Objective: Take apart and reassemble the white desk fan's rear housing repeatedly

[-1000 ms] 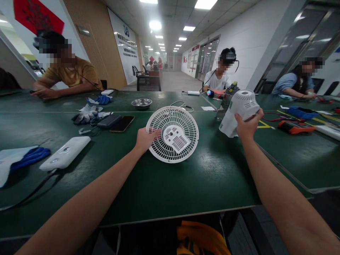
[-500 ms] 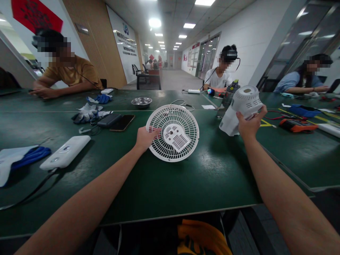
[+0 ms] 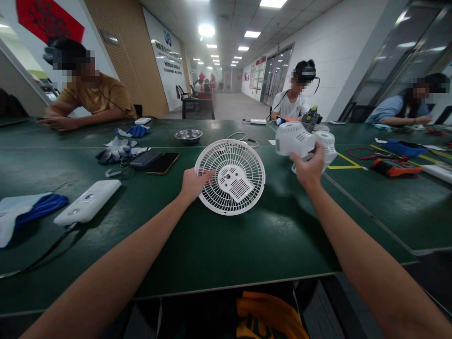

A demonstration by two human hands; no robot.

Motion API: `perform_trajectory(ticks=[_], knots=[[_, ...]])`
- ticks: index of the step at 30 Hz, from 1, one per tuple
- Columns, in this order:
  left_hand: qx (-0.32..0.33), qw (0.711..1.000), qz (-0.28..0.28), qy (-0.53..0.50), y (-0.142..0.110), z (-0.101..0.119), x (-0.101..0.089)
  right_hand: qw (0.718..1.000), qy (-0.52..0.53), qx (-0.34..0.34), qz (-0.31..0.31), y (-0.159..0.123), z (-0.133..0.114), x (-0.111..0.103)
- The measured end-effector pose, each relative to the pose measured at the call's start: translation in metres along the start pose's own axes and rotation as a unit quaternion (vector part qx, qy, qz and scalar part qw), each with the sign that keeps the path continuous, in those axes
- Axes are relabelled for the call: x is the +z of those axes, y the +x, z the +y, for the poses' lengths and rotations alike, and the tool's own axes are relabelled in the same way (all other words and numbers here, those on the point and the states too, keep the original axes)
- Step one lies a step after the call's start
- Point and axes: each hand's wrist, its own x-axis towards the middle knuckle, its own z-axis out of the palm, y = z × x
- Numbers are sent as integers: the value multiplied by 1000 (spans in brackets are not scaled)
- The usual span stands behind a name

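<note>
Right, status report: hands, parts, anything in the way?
Left hand gripping round white grille. Right hand holding white housing. Green-topped bottle partly hidden behind housing.

Shows a glossy green table (image 3: 247, 254) across the foreground. Opens beyond onto a grey floor (image 3: 231, 101) running far back between side walls. Includes, at left, a red paper hanging (image 3: 49, 21) with dark characters, a slatted wood wall (image 3: 123, 61) and a white sign panel (image 3: 164, 52) bearing a blue logo. Has, at right, a white wall (image 3: 328, 52), with a glazed doorway (image 3: 278, 68) farther down and metal-framed glass (image 3: 395, 66) nearer. Holds black chairs (image 3: 182, 92) and a reddish-brown desk (image 3: 206, 101) mid-distance. Glows under bright panels (image 3: 252, 34) in a grey ceiling (image 3: 226, 19).
</note>
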Motion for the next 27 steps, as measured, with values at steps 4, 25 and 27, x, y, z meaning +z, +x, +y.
perform_trajectory(ticks=[4, 25, 27], knots=[[5, 1000, 3, 8, 1, -2, -1, 992, 24, 3, -125, -26, -5, 30], [21, 1000, 4, 20, 14, -21, -4, 964, -65, -101, -239, -45, -33, 40], [25, 999, 2, 20, 15, -23, -5, 943, 14, -35, -331, -53, -48, 35]])
